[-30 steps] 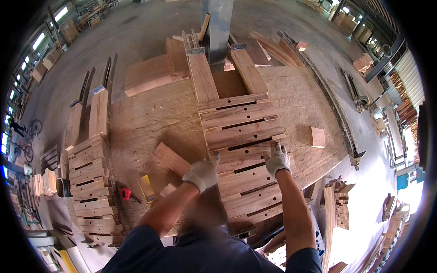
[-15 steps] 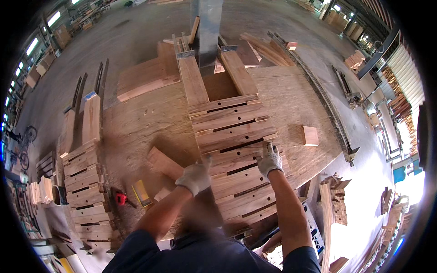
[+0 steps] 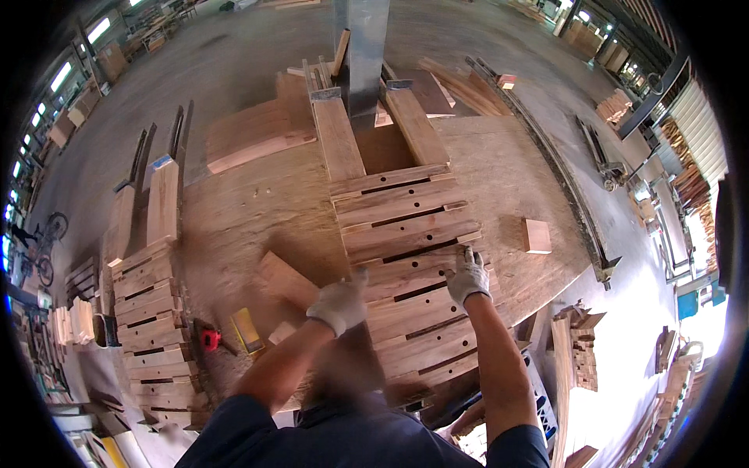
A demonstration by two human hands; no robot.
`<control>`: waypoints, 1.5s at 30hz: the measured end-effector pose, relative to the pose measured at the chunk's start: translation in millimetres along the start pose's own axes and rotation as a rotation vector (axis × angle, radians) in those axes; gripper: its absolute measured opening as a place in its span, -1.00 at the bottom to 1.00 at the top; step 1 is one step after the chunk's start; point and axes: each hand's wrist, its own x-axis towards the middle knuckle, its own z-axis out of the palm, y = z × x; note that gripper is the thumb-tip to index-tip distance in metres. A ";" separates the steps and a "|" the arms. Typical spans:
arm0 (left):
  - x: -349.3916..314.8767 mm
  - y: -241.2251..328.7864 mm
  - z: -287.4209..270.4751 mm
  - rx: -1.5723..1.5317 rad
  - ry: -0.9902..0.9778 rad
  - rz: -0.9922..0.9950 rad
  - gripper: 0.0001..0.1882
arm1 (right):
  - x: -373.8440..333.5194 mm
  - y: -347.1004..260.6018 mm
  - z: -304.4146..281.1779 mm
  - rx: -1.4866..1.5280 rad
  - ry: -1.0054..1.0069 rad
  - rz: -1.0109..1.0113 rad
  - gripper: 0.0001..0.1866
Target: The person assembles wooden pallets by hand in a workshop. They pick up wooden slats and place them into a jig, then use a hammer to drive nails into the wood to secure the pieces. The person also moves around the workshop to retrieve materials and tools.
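A row of wooden slats [image 3: 406, 226] with dark holes and slots between them lies in front of me, running away from my body. My left hand [image 3: 340, 307], in a pale work glove, grips the left end of a slat in the middle of the row, its thumb upward and its other fingers partly hidden. At the right end, my right hand [image 3: 469, 281], also gloved, is bent over the slat, fingertips on the wood. Two long boards [image 3: 339, 140] reach from the row's far end to metal clamp bars.
Left of the row lie a loose wood block [image 3: 287, 281], a yellow tool [image 3: 247, 331] and a red tape measure [image 3: 210, 339]. A second slatted row [image 3: 148, 312] stands farther left. One small block [image 3: 536, 235] rests on the plywood at right. A metal post [image 3: 368, 62] rises beyond.
The whole view has shifted slightly to the right. Both hands stay at the two ends of the slats.
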 end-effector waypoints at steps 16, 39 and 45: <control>1.6 0.2 -0.9 0.000 -0.058 0.002 -0.31 | 2.8 1.9 6.8 0.008 0.034 -0.002 -0.23; -3.9 0.4 0.9 0.001 -0.001 0.033 -0.29 | -13.8 5.0 -6.1 0.068 -0.076 -0.097 -0.32; 4.5 -5.5 20.8 -0.008 0.102 0.038 -0.27 | -97.7 -23.4 -11.8 0.391 0.283 -0.202 -0.49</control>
